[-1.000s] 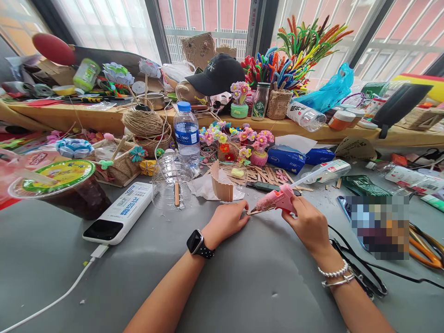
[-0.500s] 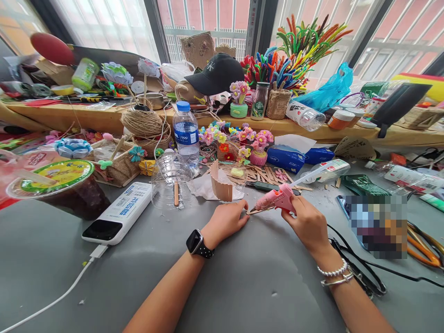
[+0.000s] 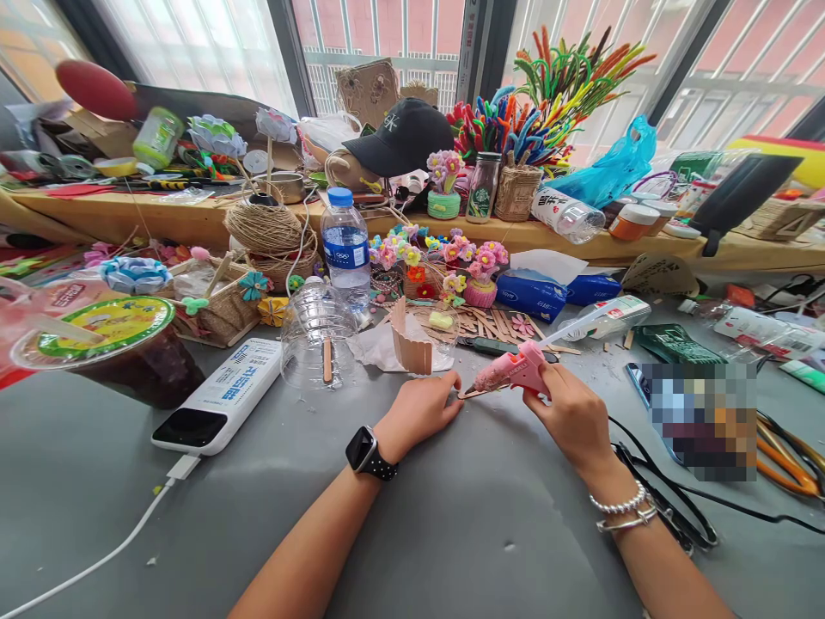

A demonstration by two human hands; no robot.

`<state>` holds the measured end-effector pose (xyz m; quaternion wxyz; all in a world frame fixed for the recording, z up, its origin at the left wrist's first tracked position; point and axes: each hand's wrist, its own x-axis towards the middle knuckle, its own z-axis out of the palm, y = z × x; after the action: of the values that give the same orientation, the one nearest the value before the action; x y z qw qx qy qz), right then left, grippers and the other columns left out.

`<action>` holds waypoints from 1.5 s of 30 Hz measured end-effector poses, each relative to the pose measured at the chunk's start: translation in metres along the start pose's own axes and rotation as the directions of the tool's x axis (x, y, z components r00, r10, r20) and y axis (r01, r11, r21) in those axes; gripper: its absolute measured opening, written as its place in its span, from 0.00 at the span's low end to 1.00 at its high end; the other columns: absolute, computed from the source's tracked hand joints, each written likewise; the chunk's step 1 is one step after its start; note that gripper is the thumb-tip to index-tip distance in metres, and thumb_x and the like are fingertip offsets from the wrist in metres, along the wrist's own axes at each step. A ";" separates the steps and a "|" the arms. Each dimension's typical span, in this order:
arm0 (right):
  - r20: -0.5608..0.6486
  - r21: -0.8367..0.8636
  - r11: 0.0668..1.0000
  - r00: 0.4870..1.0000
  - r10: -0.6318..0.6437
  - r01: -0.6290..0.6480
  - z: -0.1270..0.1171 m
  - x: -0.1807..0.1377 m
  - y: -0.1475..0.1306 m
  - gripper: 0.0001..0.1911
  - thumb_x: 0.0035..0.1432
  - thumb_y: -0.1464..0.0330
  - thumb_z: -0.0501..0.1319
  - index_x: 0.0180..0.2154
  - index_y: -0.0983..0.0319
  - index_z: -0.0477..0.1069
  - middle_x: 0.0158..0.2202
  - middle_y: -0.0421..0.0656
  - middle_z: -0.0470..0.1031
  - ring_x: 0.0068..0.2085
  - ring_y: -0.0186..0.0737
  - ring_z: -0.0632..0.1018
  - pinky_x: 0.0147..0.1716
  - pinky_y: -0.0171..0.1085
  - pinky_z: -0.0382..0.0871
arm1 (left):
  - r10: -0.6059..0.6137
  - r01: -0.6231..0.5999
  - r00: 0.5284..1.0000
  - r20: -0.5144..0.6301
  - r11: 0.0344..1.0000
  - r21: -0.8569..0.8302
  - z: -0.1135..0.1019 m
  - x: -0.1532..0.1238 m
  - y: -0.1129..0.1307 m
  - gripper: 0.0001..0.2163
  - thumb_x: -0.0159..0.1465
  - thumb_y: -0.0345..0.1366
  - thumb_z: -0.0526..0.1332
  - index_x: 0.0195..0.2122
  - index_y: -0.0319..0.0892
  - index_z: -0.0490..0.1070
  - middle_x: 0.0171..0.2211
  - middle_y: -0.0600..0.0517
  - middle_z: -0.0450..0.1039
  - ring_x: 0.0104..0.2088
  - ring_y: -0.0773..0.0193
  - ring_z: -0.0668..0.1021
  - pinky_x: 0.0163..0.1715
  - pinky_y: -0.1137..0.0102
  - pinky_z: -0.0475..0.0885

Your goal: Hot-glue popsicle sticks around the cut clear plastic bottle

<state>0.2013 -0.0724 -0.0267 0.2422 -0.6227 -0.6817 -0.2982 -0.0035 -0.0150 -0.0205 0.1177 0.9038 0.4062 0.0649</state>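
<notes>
Right hand (image 3: 571, 414) closed around the handle of a pink glue gun (image 3: 516, 371), nozzle angled down and left, tip touching or just above the end of a thin wooden stick (image 3: 475, 393) lying on the grey table (image 3: 451, 533); clear glue rod projecting from the rear of the gun toward the upper right; beaded bracelets on that wrist. Left hand (image 3: 422, 410) curled palm-down, fingertips pinching or pressing the near end of the same stick; exact contact hidden under the fingers; smartwatch (image 3: 369, 453) on that wrist. Compared with half a second and one second earlier: no visible displacement of either hand, gun or stick; nozzle held at the same spot, judged as glue being laid at one point rather than drawn along the stick. Just beyond the hands: partly built wall of upright sticks (image 3: 412, 346) on a clear round base; cut-off clear bottle top (image 3: 317, 334) with one stick leaning against it; loose sticks (image 3: 499, 327) scattered behind the gun. Further left: white power bank (image 3: 223, 395) with cable trailing to the table edge; water bottle (image 3: 346, 245); twine ball (image 3: 265, 225). Right: orange-handled scissors (image 3: 790, 464) well apart.
</notes>
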 end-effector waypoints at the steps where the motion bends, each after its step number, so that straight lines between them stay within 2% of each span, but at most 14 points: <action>1: 0.001 -0.001 1.000 1.000 0.000 0.000 0.000 0.000 0.000 0.11 0.49 0.70 0.52 0.35 0.65 0.67 0.26 0.42 0.71 0.26 0.35 0.70 0.22 0.32 0.57 | 0.003 -0.003 1.000 -0.002 1.000 0.001 0.000 0.000 0.000 0.10 0.58 0.40 0.50 0.40 0.45 0.59 0.27 0.54 0.72 0.27 0.64 0.73 0.23 0.75 0.61; 20: -0.022 -0.010 1.000 1.000 -0.005 0.005 0.000 0.001 -0.001 0.10 0.49 0.71 0.52 0.34 0.66 0.67 0.25 0.41 0.70 0.25 0.33 0.69 0.21 0.31 0.56 | 0.017 -0.017 0.999 -0.027 1.000 0.008 0.001 -0.001 -0.002 0.09 0.58 0.40 0.50 0.39 0.45 0.59 0.27 0.55 0.72 0.25 0.66 0.73 0.20 0.75 0.57; 45: -0.006 -0.020 1.000 1.000 0.001 -0.001 -0.001 0.000 -0.001 0.10 0.49 0.70 0.53 0.35 0.65 0.68 0.25 0.41 0.70 0.25 0.34 0.70 0.22 0.31 0.57 | -0.006 0.006 1.000 -0.022 1.000 0.007 0.000 0.000 0.000 0.09 0.58 0.40 0.51 0.39 0.45 0.60 0.28 0.55 0.72 0.27 0.65 0.74 0.21 0.75 0.58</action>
<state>0.2004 -0.0731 -0.0258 0.2384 -0.6245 -0.6776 -0.3066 -0.0032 -0.0155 -0.0208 0.1100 0.9023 0.4104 0.0731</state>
